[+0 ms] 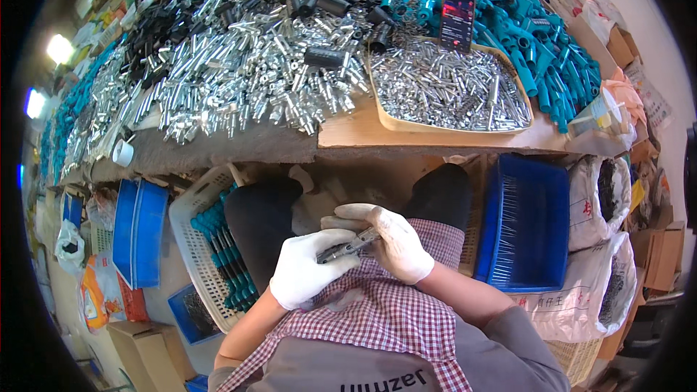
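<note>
Held one metal part [356, 245] in closed left hand [308, 265] above one apron [392, 312]; cupped right hand [399, 247] at its end, could not tell whether gripping. Had one white basket [190, 223] leftward, one blue bin [544, 239] rightward; beyond, faced one tray [450, 128], with one phone [457, 18] hiding some teal parts [555, 76].

Pale wall [650, 36] at right; bright light [59, 49] at left; long workbench [348, 131] between.
</note>
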The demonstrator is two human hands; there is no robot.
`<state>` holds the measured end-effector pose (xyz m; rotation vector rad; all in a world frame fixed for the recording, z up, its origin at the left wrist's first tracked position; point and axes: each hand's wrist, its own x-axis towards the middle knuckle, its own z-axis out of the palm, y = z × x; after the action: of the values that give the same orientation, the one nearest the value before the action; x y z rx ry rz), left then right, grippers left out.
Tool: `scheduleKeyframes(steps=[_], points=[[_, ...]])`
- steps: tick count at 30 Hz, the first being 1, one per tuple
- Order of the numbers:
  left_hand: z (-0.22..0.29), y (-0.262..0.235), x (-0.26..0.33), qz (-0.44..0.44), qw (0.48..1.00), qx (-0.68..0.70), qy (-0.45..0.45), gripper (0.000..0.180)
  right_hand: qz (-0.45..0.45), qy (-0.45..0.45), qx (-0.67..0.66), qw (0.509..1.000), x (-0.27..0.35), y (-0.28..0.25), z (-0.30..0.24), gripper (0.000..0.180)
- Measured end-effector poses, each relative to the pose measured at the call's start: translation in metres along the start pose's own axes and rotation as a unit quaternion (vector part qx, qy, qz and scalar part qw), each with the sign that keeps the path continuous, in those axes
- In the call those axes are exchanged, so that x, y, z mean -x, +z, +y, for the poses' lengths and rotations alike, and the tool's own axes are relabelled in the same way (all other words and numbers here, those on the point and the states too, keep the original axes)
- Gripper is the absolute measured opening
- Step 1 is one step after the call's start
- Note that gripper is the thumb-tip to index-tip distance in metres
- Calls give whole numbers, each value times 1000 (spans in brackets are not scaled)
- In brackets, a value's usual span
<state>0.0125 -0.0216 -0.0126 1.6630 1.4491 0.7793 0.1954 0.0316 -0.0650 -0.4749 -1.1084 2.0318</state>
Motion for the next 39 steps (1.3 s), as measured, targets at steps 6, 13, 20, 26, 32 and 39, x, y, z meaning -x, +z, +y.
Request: scheduleKeyframes(steps=[6, 13, 20, 26, 32, 39], points=[[15, 5, -16, 52, 999, -13, -4, 30, 10, -28, -5, 1000, -9, -35, -45, 54], [-9, 1, -3, 139, 982, 91, -87, 27, 415, -363, 593, 587, -11, -200, -222, 14], [6, 13, -3, 154, 963, 166, -144, 28, 438, 25, 787, 435, -29, -257, -262, 62], [7, 11, -6, 136, 979, 95, -116, 26, 494, -168, 752, 402, -13, -221, -294, 40], [9, 8, -6, 110, 988, 47, -98, 29, 373, -109, 694, 606, 1, -161, -269, 44], [21, 0, -6, 98, 995, -6, -13, 30, 311, -155, 638, 687, -5, -166, -216, 44]])
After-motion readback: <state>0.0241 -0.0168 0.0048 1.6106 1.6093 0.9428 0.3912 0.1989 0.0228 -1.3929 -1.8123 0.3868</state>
